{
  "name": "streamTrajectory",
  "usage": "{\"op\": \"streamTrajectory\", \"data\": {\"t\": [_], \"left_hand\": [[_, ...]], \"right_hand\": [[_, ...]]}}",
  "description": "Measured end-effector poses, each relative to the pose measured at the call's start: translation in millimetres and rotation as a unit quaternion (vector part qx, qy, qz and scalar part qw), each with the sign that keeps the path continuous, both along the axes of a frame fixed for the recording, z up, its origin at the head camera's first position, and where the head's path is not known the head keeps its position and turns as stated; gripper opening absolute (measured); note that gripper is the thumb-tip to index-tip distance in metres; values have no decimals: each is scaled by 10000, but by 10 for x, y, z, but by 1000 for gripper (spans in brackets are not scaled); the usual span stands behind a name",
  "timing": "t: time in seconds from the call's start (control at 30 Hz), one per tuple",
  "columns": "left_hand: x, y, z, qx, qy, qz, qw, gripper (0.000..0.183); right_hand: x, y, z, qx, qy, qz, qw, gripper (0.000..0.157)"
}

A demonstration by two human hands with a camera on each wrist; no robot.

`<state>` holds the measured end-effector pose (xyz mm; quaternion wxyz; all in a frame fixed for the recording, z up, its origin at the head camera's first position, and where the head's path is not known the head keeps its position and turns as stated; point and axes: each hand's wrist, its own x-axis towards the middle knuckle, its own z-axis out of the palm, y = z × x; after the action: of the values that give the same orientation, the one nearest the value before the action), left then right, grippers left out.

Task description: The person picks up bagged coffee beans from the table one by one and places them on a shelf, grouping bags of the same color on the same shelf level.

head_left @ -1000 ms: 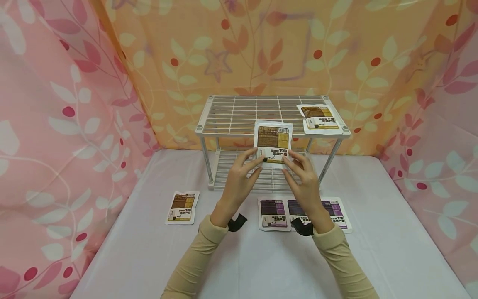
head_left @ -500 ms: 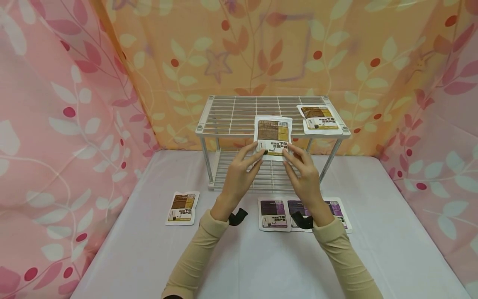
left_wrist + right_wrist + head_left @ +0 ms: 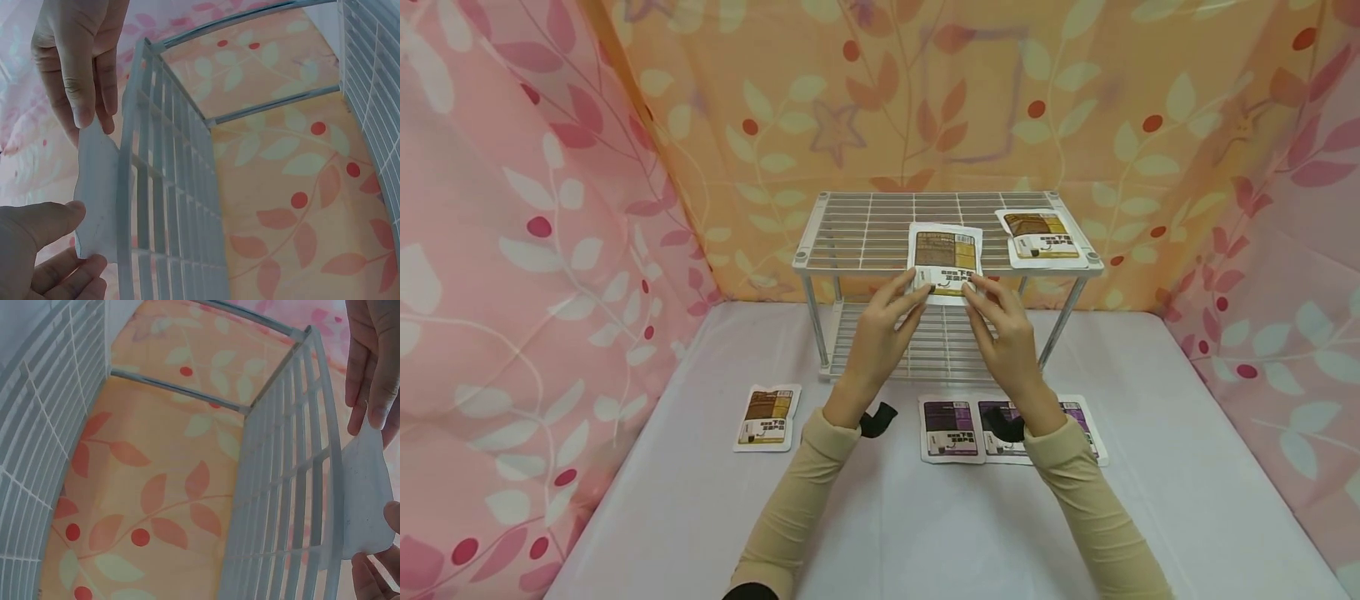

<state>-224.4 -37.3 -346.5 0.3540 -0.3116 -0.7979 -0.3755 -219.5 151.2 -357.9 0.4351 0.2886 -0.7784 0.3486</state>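
A flat white pouch (image 3: 946,250) with a brown and yellow label is held over the front edge of the wire shelf rack (image 3: 880,225), at the middle of its top tier. My left hand (image 3: 880,333) pinches its lower left corner, my right hand (image 3: 1007,342) its lower right. In the left wrist view the pouch's plain white underside (image 3: 97,187) overlaps the rack's front rail; whether it touches the wires I cannot tell. Another brown-labelled pouch (image 3: 1045,237) lies at the top tier's right end.
A third brown-labelled pouch (image 3: 767,418) lies on the white table at left. Purple-labelled pouches (image 3: 951,429) lie in a row before the rack at right, partly behind my right wrist. The rack's lower tier (image 3: 940,350) sits under my hands. Floral curtains (image 3: 760,100) enclose the table.
Both hands have moved forward and up in the head view, carrying the pouch from before the rack to over the top tier's front edge. The other pouches have stayed put.
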Motion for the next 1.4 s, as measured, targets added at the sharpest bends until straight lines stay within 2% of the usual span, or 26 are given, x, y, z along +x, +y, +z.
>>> {"op": "streamTrajectory", "data": {"t": [0.33, 0.53, 0.73, 1.1, 1.4], "left_hand": [[-125, 11, 67, -189, 43, -76, 9998, 29], [-211, 17, 95, -243, 75, -145, 9996, 28], [-246, 16, 159, -551, 146, 4, 9984, 26], [-371, 34, 234, -926, -18, 189, 9955, 27], [-394, 60, 289, -1220, -198, 333, 9918, 27]], "right_hand": [[-84, 10, 74, 86, 99, -144, 9998, 30], [-125, 11, 154, 450, 63, -336, 9984, 27], [-163, 31, 211, 747, -42, -476, 9961, 27], [-212, 4, 315, 971, -331, -840, 9912, 28], [-232, -18, 364, 1174, -701, -1122, 9842, 32]]}}
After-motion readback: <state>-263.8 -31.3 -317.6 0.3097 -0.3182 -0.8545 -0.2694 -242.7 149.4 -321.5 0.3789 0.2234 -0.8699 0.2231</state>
